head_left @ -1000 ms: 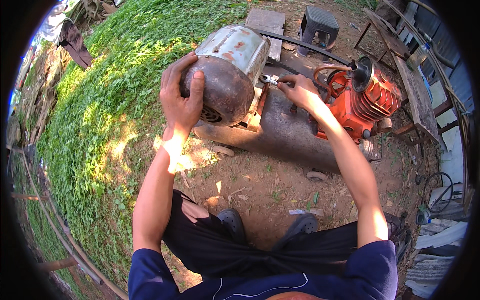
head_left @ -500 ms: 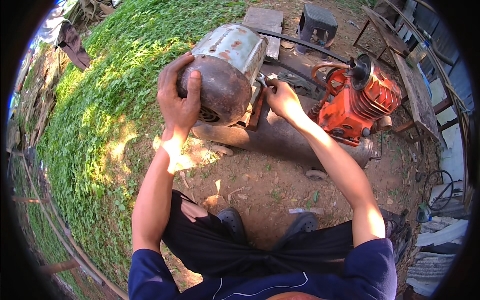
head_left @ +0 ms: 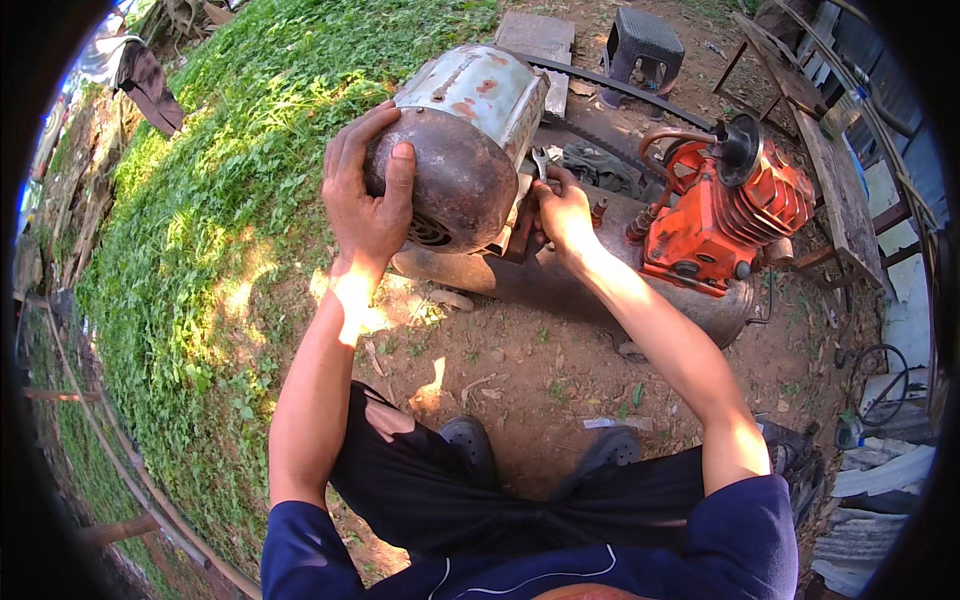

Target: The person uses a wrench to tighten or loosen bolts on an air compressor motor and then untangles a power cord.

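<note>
An electric motor with a grey-green, rust-spotted body and a rusty domed end cover sits on the brown cylindrical tank. My left hand grips the dome from its left side, thumb and fingers curved over the metal. In my right hand is an open-end wrench; its jaw points away from me, beside the motor's right side. The closed fingers hide the rest of the wrench. Just under that hand lies the rusty mounting bracket. To the right stands the orange compressor pump with cooling fins and a black round cap.
A black drive belt stretches behind the motor toward the pump. Farther back are a dark plastic stool and a wooden board. A wooden bench runs along the right. Green ground plants cover the left side.
The wrench has swung so its jaw now points more straight away from me, and my right hand sits slightly lower beside the bracket. My left hand stays on the motor; the whole view has shifted slightly.
</note>
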Demonstrator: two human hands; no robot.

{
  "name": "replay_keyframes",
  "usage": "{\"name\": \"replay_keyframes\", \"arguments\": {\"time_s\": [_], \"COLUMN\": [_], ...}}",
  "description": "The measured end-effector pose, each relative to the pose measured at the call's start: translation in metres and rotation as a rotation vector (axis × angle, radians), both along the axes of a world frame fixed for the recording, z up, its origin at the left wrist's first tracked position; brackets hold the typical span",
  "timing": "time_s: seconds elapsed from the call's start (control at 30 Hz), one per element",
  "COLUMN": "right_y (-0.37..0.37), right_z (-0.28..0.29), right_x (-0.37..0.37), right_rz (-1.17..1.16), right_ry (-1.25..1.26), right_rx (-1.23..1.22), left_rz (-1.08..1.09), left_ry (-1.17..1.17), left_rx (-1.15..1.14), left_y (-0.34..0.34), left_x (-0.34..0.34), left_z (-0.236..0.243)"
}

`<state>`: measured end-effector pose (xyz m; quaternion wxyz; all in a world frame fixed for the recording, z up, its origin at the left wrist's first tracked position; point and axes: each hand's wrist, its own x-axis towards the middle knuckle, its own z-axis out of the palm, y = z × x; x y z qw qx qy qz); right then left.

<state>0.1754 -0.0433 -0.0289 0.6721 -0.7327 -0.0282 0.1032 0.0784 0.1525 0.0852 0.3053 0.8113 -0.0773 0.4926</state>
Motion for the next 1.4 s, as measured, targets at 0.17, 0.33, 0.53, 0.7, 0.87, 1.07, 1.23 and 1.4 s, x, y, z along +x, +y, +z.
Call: {"name": "replay_keyframes", "arguments": {"time_s": [0.17, 0.33, 0.53, 0.7, 0.87, 1.07, 1.23, 1.4], "right_y": [-0.033, -0.038, -0.041, -0.043, -0.046, -0.045, -0.045, -0.042], "right_z": [0.043, 0.073, 0.061, 0.052, 0.052, 0.064, 0.07, 0.054], "right_x": [0.001, 0.024, 0.047, 0.055, 0.058, 0.054, 0.056, 0.052], "right_rz": [0.197, 0.304, 0.314, 0.326, 0.38, 0.432, 0.489, 0.442], "right_ry": [-0.478, -0.609, -0.718, -0.708, -0.675, -0.693, -0.732, -0.773], "right_rx": [-0.687, -1.111, -1.117, -1.095, -1.07, -1.121, -1.124, -1.213], "left_rz": [-0.007, -0.001, -0.015, -0.006, 0.001, 0.018, 0.033, 0.022], "left_ry": [-0.025, -0.026, 0.023, 0.027, 0.045, 0.03, 0.099, 0.087], "left_rx": [0.009, 0.003, -0.014, 0.014, 0.009, -0.052, -0.02, -0.049], "left_y": [-0.001, 0.001, -0.002, 0.0, 0.001, -0.004, -0.006, -0.007], "left_x": [0.003, 0.002, -0.001, 0.0, -0.001, -0.002, -0.007, -0.006], "left_z": [-0.002, -0.003, 0.001, -0.002, -0.004, -0.003, 0.0, -0.002]}}
